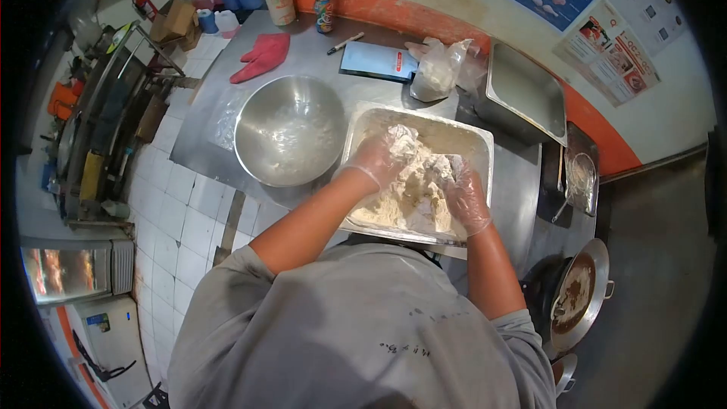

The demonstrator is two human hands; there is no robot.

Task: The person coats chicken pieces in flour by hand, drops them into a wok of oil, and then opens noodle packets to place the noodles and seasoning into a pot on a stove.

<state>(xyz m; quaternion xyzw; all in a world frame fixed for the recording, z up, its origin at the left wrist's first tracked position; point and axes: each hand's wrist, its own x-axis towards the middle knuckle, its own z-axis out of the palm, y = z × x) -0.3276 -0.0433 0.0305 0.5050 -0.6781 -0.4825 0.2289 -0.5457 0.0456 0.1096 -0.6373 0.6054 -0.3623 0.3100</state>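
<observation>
A deep metal tray of pale flour stands in front of me on the steel table. My left hand, in a clear plastic glove, is closed around a lumpy flour-coated piece over the tray's left side. On the right side, my right hand, gloved the same way, has its fingers curled at another flour-coated piece. Thick flour hides what lies under the coating on both. Some fingertips are covered by flour too. Left of the tray sits a large steel bowl with cloudy liquid in the bottom.
Behind the tray are a blue box, a bag of white powder and a deep steel container. A pink cloth, marker and bottle lie farther left. At right are a wire strainer and a wok.
</observation>
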